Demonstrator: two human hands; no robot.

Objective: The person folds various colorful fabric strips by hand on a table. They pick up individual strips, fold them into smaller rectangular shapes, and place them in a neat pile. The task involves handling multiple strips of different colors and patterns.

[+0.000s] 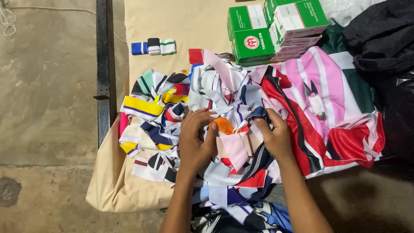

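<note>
On the beige cloth point(181, 26), the left hand point(195, 140) pinches an orange scrap point(223, 125), the right hand point(272, 133) grips a navy strip point(258, 113); tangled neighbouring pieces could drag out and scatter.

Support: tan cloth sheet point(172, 26) lying over concrete floor point(47, 108).
On sheet: fabric scrap heap point(194, 108) sitting mid-sheet; green boxes point(271, 30) and folded bands point(154, 46) sitting along far edge.

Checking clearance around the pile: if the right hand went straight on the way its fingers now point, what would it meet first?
The right hand points up and slightly left, so it would likely first push into the dark blue scrap at its fingertips, then the mixed scrap pile. Depth is uncertain.
</note>
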